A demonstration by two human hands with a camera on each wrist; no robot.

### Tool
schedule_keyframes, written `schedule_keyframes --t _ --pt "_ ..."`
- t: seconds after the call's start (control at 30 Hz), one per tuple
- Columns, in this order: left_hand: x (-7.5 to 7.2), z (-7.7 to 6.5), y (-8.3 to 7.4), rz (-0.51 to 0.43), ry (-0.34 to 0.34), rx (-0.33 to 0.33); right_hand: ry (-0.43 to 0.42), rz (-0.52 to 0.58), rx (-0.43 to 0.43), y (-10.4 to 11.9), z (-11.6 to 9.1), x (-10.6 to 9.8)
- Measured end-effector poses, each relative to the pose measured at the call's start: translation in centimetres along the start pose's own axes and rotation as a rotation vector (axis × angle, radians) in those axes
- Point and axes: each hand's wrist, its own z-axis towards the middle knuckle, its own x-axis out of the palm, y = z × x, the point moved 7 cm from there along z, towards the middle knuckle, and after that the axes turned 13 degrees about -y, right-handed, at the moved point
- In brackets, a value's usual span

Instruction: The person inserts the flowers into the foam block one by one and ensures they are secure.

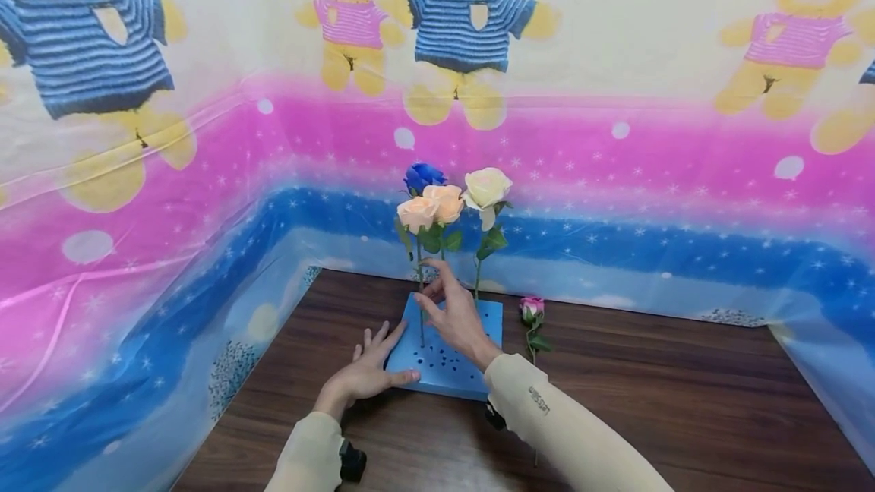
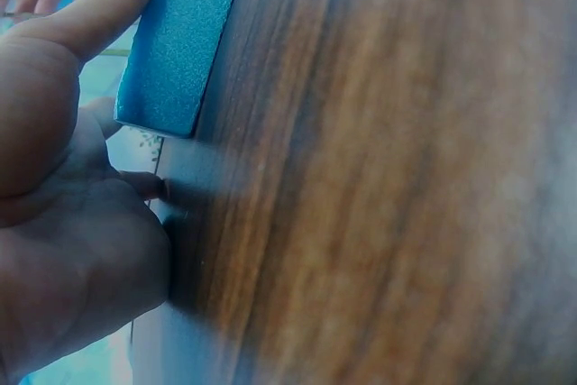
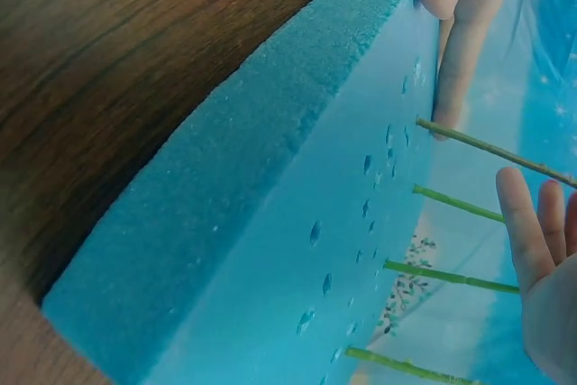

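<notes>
Several roses stand upright in a blue foam block (image 1: 451, 382) with small holes in its top: a blue rose (image 1: 424, 177), two peach roses (image 1: 417, 213) and a white rose (image 1: 488, 187). My right hand (image 1: 454, 317) is beside the front peach rose's stem (image 1: 421, 279), thumb and index finger apart. In the right wrist view, the fingertips (image 3: 514, 187) lie close to that stem; whether they touch it is unclear. At the block's front left corner, my left hand (image 1: 365, 370) rests with fingers spread, its thumb (image 2: 117, 6) against the foam.
A pink rose (image 1: 532, 308) lies on the brown wooden table (image 1: 649, 386) right of the block, its stem partly behind my right sleeve. A curtain (image 1: 581, 150) printed with bears hangs behind and along the left side.
</notes>
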Motion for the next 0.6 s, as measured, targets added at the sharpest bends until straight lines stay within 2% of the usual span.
schedule_keyframes --t 0.3,0.6 --pt "0.2 0.0 -0.1 0.008 0.005 -0.003 0.006 0.035 0.039 0.4 -0.3 -1.7" --pt "0.4 0.0 0.0 0.005 0.014 -0.011 0.104 0.21 0.18 1.3 -1.2 -3.5"
